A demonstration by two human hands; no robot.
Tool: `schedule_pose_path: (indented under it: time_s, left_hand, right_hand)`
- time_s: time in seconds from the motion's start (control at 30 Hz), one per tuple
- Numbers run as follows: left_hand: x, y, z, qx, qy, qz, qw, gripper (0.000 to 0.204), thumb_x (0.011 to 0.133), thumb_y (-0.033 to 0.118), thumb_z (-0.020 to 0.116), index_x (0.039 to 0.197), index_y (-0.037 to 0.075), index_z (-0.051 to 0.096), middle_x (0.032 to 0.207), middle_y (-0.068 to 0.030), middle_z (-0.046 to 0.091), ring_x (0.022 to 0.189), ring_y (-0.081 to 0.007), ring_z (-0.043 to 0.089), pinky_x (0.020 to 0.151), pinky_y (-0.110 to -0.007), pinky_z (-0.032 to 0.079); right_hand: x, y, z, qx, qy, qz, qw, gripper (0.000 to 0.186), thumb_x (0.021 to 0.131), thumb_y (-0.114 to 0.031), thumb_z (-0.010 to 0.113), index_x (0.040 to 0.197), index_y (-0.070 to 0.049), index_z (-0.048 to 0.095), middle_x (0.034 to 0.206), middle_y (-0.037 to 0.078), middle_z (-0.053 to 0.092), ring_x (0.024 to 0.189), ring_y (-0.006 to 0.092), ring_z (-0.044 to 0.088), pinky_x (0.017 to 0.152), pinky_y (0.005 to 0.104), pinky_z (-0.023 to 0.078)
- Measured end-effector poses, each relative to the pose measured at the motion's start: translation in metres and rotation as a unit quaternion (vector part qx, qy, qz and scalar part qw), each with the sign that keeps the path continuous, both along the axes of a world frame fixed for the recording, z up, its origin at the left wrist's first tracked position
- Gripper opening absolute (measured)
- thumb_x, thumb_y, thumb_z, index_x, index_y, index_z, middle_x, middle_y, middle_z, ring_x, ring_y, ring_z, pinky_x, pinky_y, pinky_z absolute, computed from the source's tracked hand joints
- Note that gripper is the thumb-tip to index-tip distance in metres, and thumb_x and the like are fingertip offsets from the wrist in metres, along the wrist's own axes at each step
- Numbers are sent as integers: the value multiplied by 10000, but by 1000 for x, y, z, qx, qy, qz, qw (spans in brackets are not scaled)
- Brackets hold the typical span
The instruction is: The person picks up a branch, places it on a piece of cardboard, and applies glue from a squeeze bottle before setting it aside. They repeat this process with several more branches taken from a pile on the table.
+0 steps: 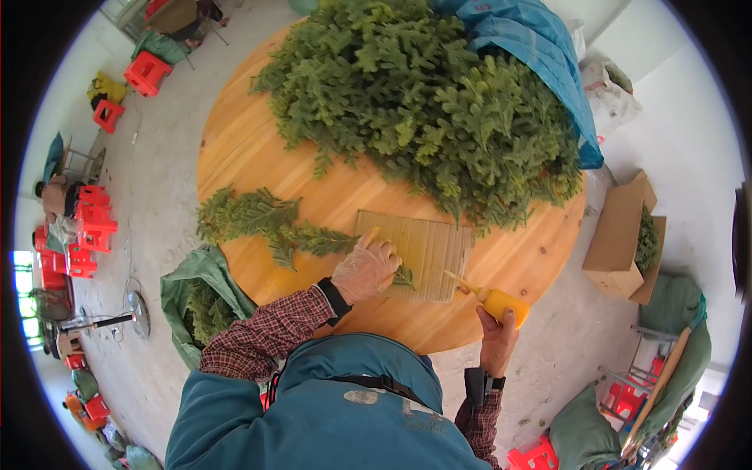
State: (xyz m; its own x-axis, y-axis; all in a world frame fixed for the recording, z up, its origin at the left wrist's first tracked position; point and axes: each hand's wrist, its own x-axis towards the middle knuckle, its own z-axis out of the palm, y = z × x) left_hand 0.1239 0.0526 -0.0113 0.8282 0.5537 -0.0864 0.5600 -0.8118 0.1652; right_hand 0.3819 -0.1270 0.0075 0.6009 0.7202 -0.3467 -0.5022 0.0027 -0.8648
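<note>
My left hand (366, 268), in a thin clear glove, is closed on a leafy green sprig (321, 240) over a flat piece of brown cardboard (435, 249). One tip of the sprig shows past my fingers on the cardboard; its stem is partly hidden under the hand. Just right of the cardboard, my right hand (498, 341) grips a yellow squeeze bottle (504, 308). The bottle's narrow nozzle points left, over the cardboard's right edge. More loose sprigs (244, 215) lie left of the cardboard on the round wooden table (239, 149).
A big heap of green sprigs (415, 102) fills the table's far side, spilling from a blue sack (536, 39). A green sack (182, 270) of greenery stands at the table's left edge. Rightward is an open carton (611, 243). Red stools (95, 215) and people are at far left.
</note>
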Motion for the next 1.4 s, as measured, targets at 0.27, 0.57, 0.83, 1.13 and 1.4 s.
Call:
schedule_pose_path:
  time_s: [0.27,0.57,0.83,1.13,1.4]
  left_hand:
    - [-101,35,61,160,-33,165,973,412,885,282,577,1235,65,565,1176,-133,574,1224,-304,495,1139,-518,261]
    - [-143,111,91,-97,56,290,950,477,909,324,550,1220,-39,556,1152,-275,589,1132,-399,559,947,-494,455]
    - [-80,165,-5,-67,-2,404,912,422,901,339,599,1050,-55,569,772,-178,600,712,-330,608,666,-461,499]
    - [-98,123,83,-198,-90,408,887,350,878,292,586,1054,-10,611,697,-122,604,672,-275,601,652,-414,481]
    - [-63,71,61,-381,-206,75,898,376,846,273,576,1109,9,631,907,-170,637,840,-287,624,778,-413,488]
  right_hand:
    - [6,-9,-4,1,-13,3,1000,442,999,-323,559,1276,17,508,1194,157,640,1025,265,687,941,368,567]
    - [-1,7,1,-7,-8,31,999,438,1012,-293,525,1317,13,453,1224,164,607,1051,275,671,935,384,570]
    - [-12,6,9,0,-12,24,1000,459,1002,-330,552,1304,8,483,1208,164,634,1030,260,687,942,371,569]
    - [5,-7,1,-14,-13,-7,1000,454,1001,-328,557,1306,3,489,1209,161,641,1029,262,690,940,371,569]
    - [6,0,4,10,9,-5,1000,456,997,-324,565,1314,-3,495,1219,155,642,1036,256,688,945,372,566]
